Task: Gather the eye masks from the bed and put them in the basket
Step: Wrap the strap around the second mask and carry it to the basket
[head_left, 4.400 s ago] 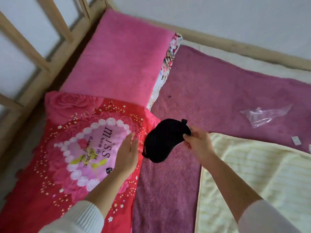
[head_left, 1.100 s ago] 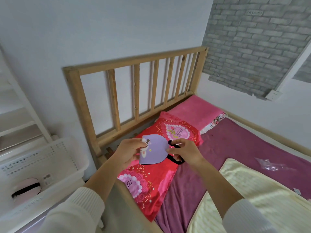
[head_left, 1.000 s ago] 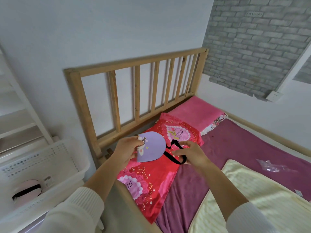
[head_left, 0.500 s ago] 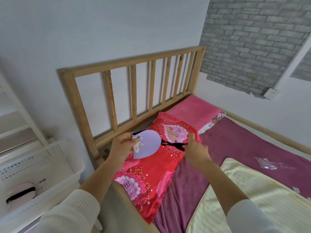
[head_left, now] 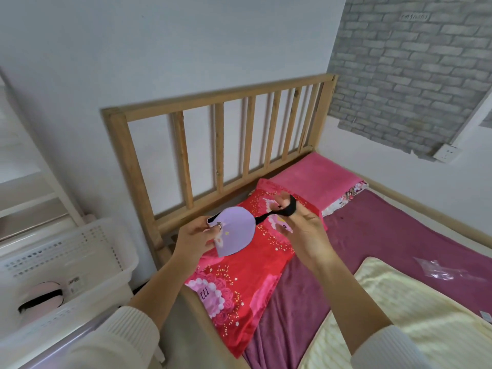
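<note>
Left hand [head_left: 195,241] pinching edge of lilac eye mask [head_left: 235,230], fingers clamped on fabric; right hand [head_left: 300,225] stretching its black elastic strap [head_left: 286,209], strap looping over fingers. Mask hanging in air above red pillow [head_left: 239,275], near headboard [head_left: 221,145]. Likely light, soft, floppy — strap springy, prone to snagging; padded body looking like safest hold. White basket [head_left: 80,251] sitting low left beside bed — pink eye mask [head_left: 42,296] lying inside. Purple blanket [head_left: 386,235], white walls, grey brick panel.

The wooden bed [head_left: 221,102] carries a purple blanket [head_left: 386,235]. A red pillow [head_left: 239,275] lies at 9 o'clock, a pink pillow [head_left: 314,177] at 12, a yellow blanket [head_left: 399,315] at 5.
</note>
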The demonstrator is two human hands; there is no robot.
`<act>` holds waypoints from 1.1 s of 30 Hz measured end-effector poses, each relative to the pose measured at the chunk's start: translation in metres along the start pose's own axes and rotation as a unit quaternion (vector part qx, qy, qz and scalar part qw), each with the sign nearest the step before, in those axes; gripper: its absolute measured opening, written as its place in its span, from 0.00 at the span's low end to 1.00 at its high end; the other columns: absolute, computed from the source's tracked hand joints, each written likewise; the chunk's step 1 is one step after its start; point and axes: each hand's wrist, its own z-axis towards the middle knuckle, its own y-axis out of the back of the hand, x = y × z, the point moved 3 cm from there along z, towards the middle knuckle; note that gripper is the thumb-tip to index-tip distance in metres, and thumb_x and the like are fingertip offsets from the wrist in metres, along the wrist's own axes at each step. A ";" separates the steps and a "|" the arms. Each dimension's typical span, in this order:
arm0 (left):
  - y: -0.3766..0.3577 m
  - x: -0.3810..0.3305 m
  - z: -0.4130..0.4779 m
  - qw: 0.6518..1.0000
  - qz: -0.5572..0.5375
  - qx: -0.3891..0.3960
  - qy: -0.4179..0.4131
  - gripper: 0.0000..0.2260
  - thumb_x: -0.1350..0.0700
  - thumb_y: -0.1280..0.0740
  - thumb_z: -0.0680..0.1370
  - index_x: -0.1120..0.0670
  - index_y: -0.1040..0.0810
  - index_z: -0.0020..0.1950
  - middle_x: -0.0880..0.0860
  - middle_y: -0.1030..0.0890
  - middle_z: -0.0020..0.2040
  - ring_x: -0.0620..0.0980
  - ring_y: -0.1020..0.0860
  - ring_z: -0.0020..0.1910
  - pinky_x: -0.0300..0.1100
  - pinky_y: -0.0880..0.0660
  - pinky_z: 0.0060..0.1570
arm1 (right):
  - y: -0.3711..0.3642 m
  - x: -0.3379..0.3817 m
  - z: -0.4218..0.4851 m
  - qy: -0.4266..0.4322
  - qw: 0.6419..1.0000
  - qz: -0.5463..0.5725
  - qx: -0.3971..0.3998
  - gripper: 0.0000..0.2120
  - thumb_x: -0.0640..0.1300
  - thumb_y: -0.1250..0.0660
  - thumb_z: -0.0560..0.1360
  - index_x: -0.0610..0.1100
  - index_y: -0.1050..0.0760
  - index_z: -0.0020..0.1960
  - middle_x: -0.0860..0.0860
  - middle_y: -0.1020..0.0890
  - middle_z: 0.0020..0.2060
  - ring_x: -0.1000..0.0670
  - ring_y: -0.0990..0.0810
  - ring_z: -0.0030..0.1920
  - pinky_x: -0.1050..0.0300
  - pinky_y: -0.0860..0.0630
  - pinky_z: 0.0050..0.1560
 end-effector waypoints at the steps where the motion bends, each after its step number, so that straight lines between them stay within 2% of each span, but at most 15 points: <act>1: -0.002 -0.001 -0.002 1.000 -0.013 0.018 0.007 0.07 0.68 0.31 0.73 0.58 0.16 0.42 0.52 0.13 0.37 0.51 0.14 0.42 0.53 0.20 0.52 | -0.002 0.000 0.001 0.024 0.996 -0.085 -0.016 0.09 0.47 0.26 0.69 0.55 0.16 0.48 0.58 0.14 0.48 0.60 0.18 0.51 0.61 0.21 0.51; 3: -0.005 -0.003 -0.005 0.998 0.002 0.059 -0.001 0.07 0.67 0.31 0.74 0.57 0.16 0.46 0.54 0.13 0.40 0.55 0.15 0.45 0.54 0.21 0.54 | -0.008 -0.004 0.001 0.046 0.975 -0.216 0.019 0.08 0.42 0.24 0.67 0.55 0.16 0.41 0.60 0.14 0.44 0.63 0.18 0.48 0.64 0.21 0.50; 5: -0.007 -0.006 -0.009 0.995 0.033 0.097 -0.014 0.06 0.67 0.31 0.74 0.58 0.17 0.46 0.54 0.14 0.37 0.57 0.16 0.45 0.55 0.21 0.55 | -0.015 -0.009 0.001 0.033 0.955 -0.288 0.062 0.07 0.42 0.23 0.66 0.51 0.16 0.42 0.54 0.14 0.50 0.59 0.18 0.51 0.62 0.24 0.53; 7: -0.008 -0.008 -0.011 0.991 0.048 0.120 -0.016 0.05 0.66 0.31 0.74 0.59 0.18 0.47 0.54 0.15 0.35 0.58 0.17 0.46 0.55 0.21 0.56 | -0.020 -0.008 0.003 0.034 0.942 -0.324 0.085 0.06 0.42 0.24 0.66 0.48 0.16 0.43 0.52 0.15 0.47 0.55 0.18 0.48 0.58 0.24 0.53; 9: -0.007 -0.010 -0.011 0.990 0.052 0.129 -0.012 0.07 0.66 0.31 0.74 0.61 0.19 0.51 0.57 0.14 0.40 0.58 0.16 0.47 0.55 0.21 0.57 | -0.025 -0.005 0.004 0.053 0.931 -0.354 0.077 0.04 0.41 0.25 0.65 0.45 0.19 0.38 0.50 0.17 0.40 0.53 0.21 0.41 0.49 0.25 0.51; 11: -0.006 -0.011 -0.011 0.991 0.048 0.126 -0.004 0.10 0.66 0.30 0.74 0.61 0.19 0.55 0.62 0.15 0.48 0.60 0.17 0.50 0.56 0.22 0.57 | -0.029 -0.003 0.006 0.067 0.919 -0.385 0.044 0.05 0.39 0.26 0.65 0.41 0.23 0.35 0.46 0.20 0.38 0.50 0.24 0.39 0.39 0.28 0.54; 13: -0.007 -0.012 -0.012 0.992 0.065 0.102 -0.018 0.12 0.67 0.30 0.73 0.60 0.19 0.55 0.63 0.15 0.49 0.61 0.17 0.48 0.54 0.22 0.56 | -0.034 -0.003 0.007 0.079 0.904 -0.419 0.020 0.07 0.37 0.28 0.64 0.38 0.26 0.34 0.45 0.22 0.36 0.47 0.24 0.40 0.35 0.30 0.57; 15: -0.007 -0.018 -0.012 0.988 0.128 0.037 -0.080 0.12 0.69 0.30 0.72 0.60 0.18 0.54 0.52 0.14 0.43 0.51 0.18 0.43 0.38 0.21 0.48 | -0.038 -0.005 0.007 0.100 0.872 -0.479 0.006 0.07 0.36 0.29 0.63 0.38 0.27 0.32 0.47 0.20 0.36 0.45 0.21 0.45 0.38 0.34 0.61; 16: -0.008 -0.024 -0.014 0.981 0.157 0.006 -0.117 0.11 0.69 0.30 0.72 0.58 0.18 0.51 0.48 0.16 0.43 0.43 0.19 0.42 0.28 0.25 0.45 | -0.040 -0.006 0.007 0.115 0.851 -0.512 0.000 0.07 0.36 0.30 0.63 0.39 0.28 0.31 0.49 0.21 0.35 0.46 0.22 0.45 0.41 0.38 0.63; 17: -0.010 -0.029 -0.017 0.973 0.178 -0.012 -0.147 0.10 0.67 0.30 0.72 0.54 0.18 0.48 0.46 0.18 0.44 0.39 0.21 0.42 0.24 0.27 0.43 | -0.042 -0.007 0.007 0.130 0.831 -0.541 -0.002 0.09 0.36 0.31 0.63 0.41 0.31 0.30 0.52 0.24 0.33 0.49 0.25 0.42 0.42 0.40 0.64; 20: -0.023 -0.039 -0.024 0.951 0.250 0.019 -0.180 0.05 0.56 0.28 0.72 0.46 0.16 0.41 0.47 0.17 0.44 0.40 0.21 0.41 0.29 0.28 0.42 | -0.046 -0.013 0.009 0.167 0.778 -0.606 0.004 0.12 0.38 0.35 0.63 0.46 0.36 0.27 0.56 0.34 0.31 0.53 0.34 0.41 0.41 0.44 0.65; 23: -0.036 -0.040 -0.028 0.935 0.310 0.054 -0.165 0.04 0.50 0.27 0.70 0.48 0.13 0.41 0.45 0.18 0.41 0.39 0.23 0.39 0.31 0.31 0.39 | -0.047 -0.020 0.009 0.181 0.744 -0.643 0.022 0.12 0.41 0.33 0.63 0.47 0.36 0.28 0.56 0.32 0.34 0.50 0.28 0.46 0.37 0.44 0.66; 25: -0.040 -0.040 -0.029 0.931 0.321 0.056 -0.165 0.03 0.51 0.26 0.70 0.48 0.13 0.41 0.43 0.20 0.38 0.36 0.25 0.37 0.29 0.31 0.37 | -0.047 -0.024 0.008 0.187 0.737 -0.649 0.033 0.11 0.41 0.33 0.63 0.48 0.36 0.29 0.56 0.31 0.36 0.48 0.25 0.50 0.35 0.45 0.68; 29: -0.041 -0.035 -0.028 0.929 0.328 0.035 -0.167 0.03 0.56 0.27 0.70 0.51 0.14 0.39 0.44 0.21 0.37 0.36 0.25 0.35 0.27 0.32 0.37 | -0.048 -0.028 0.006 0.189 0.734 -0.652 0.031 0.12 0.41 0.32 0.66 0.48 0.34 0.30 0.56 0.30 0.37 0.49 0.25 0.51 0.36 0.46 0.69; 33: -0.022 -0.029 -0.020 0.961 0.245 -0.091 -0.094 0.10 0.57 0.30 0.72 0.48 0.19 0.31 0.46 0.18 0.29 0.39 0.22 0.29 0.36 0.24 0.34 | -0.038 -0.031 0.011 0.151 0.766 -0.623 0.040 0.08 0.39 0.37 0.73 0.47 0.33 0.38 0.54 0.28 0.29 0.48 0.27 0.35 0.40 0.51 0.71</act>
